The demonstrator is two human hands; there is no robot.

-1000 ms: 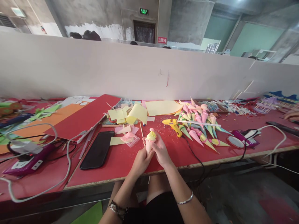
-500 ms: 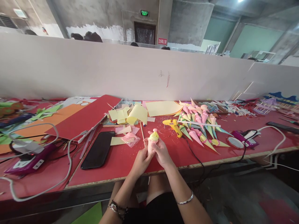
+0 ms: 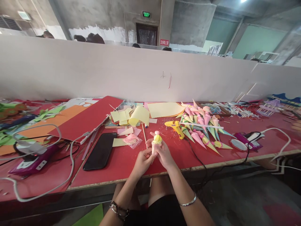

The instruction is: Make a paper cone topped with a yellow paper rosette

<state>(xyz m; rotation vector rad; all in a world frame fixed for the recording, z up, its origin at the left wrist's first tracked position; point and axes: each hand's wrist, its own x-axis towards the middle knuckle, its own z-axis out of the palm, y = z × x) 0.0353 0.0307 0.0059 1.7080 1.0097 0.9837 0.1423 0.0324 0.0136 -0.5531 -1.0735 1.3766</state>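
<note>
Red table (image 3: 131,164) backed by a pale partition (image 3: 131,72); small ice-cream-like cone (image 3: 155,148) held in both hands

Beyond the partition, a dark door (image 3: 147,34) is topped by a green exit sign (image 3: 146,14). Below it, the table is covered at the left by coloured sheets, among them a red board (image 3: 91,116).

The cone is held near the table's front edge, roughly upright, its yellow swirl (image 3: 157,138) topped by a pink ball (image 3: 156,133). Its lower part is enclosed by the curled left hand (image 3: 142,160); its side is gripped by the right hand (image 3: 165,154). Some fingers are hidden behind it. Whether the thin stick (image 3: 144,133) just beyond the left hand is touched cannot be told.

To the left, a black phone (image 3: 100,152) is laid flat, with a clear packet (image 3: 133,140) of something pink placed between it and the hands. A curled yellow sheet (image 3: 139,115) is seen farther back. To the right, a yellow glue gun (image 3: 175,127) is set down beside a heap of pastel cones (image 3: 202,122). At the far right edge, another person's hand (image 3: 296,125) is blurred.
</note>
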